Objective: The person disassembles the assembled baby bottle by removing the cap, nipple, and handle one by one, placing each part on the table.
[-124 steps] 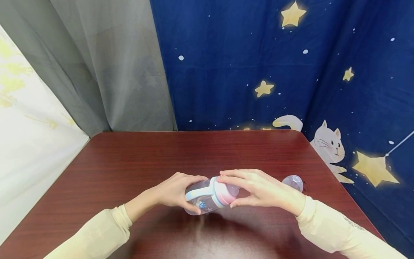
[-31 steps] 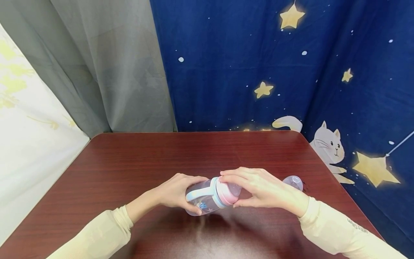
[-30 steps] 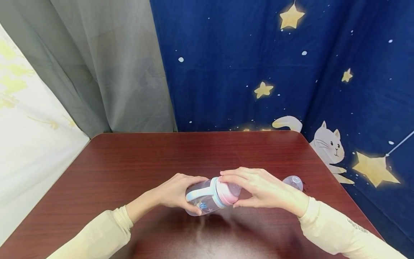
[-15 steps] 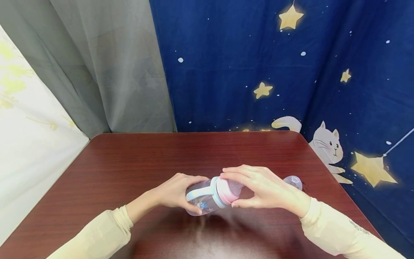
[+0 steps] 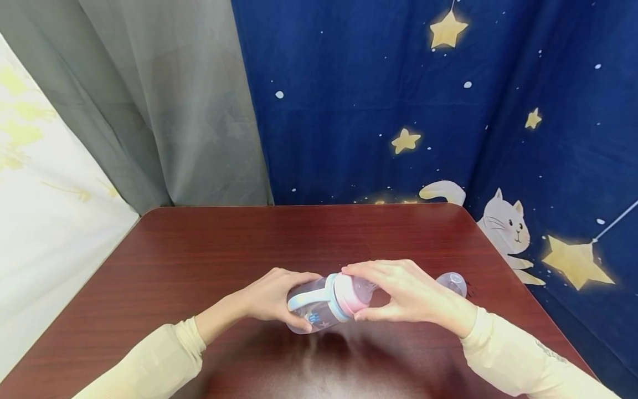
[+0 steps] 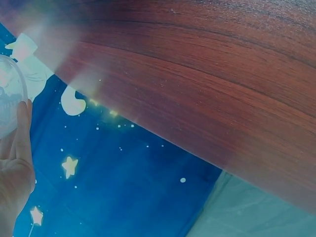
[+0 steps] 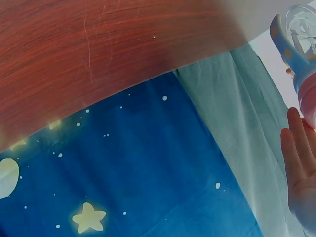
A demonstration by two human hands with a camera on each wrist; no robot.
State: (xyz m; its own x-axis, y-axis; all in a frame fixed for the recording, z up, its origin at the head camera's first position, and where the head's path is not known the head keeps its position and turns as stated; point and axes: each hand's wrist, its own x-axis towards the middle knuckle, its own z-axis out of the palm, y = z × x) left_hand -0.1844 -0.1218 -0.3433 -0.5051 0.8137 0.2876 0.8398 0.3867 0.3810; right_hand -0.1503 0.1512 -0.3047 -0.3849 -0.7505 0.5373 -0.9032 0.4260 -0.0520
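Observation:
A clear baby bottle (image 5: 314, 305) with a pink screw collar (image 5: 349, 293) and a light blue handle (image 5: 308, 299) lies tilted between the two hands, its teat end to the right. My left hand (image 5: 274, 293) grips the bottle's body near its base, thumb in front and fingers behind. With thumb and fingers spread across the collar, my right hand (image 5: 404, 291) holds it at the top and front edge; its palm arches over the clear teat (image 5: 364, 288). In the right wrist view the fingertips (image 7: 293, 114) sit right at the pink collar.
On the brown wooden table (image 5: 239, 238), a clear dome cap (image 5: 452, 282) stands behind the right wrist, partly hidden by it. Beyond the table's far edge hang a grey curtain (image 5: 199, 111) and a blue starry curtain (image 5: 349, 111).
The right hand's fingers have shifted over the pink collar, first lifting slightly, then settling with the upper fingers drawn closer together. Left hand and bottle stay nearly in place.

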